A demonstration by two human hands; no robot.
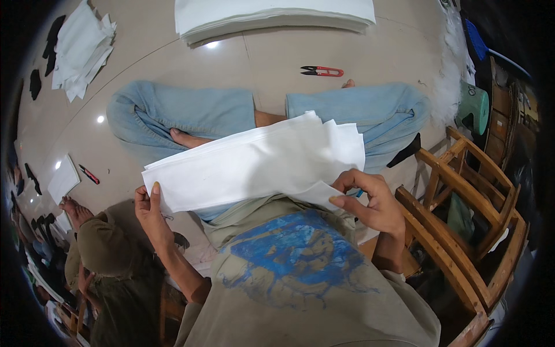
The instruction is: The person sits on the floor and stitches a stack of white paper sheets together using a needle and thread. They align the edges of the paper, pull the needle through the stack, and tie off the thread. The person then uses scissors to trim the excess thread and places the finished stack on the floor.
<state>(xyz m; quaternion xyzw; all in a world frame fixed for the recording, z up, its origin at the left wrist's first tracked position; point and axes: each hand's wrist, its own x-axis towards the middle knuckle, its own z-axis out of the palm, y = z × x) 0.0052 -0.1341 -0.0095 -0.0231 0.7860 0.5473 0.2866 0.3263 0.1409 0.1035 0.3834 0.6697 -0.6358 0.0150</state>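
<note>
A layered stack of white fabric strips (243, 165) lies across my lap, over my crossed legs in light blue jeans. At the stack's left end, my left hand (153, 217) is closed on the near corner, thumb on top. My right hand (373, 202) pinches the near right corner of the top strip between thumb and finger, and that corner is folded up. A small blue thing (359, 192) shows by the right hand's fingers; the rest of it is hidden. At the right end the layers fan out unevenly.
Red-handled thread snips (324, 72) lie on the tiled floor beyond my right leg. A thick white fabric pile (277, 20) is ahead, another pile (84, 49) far left. Wooden stools (462, 191) stand at right. Another person (110, 248) sits at left near a red cutter (89, 174).
</note>
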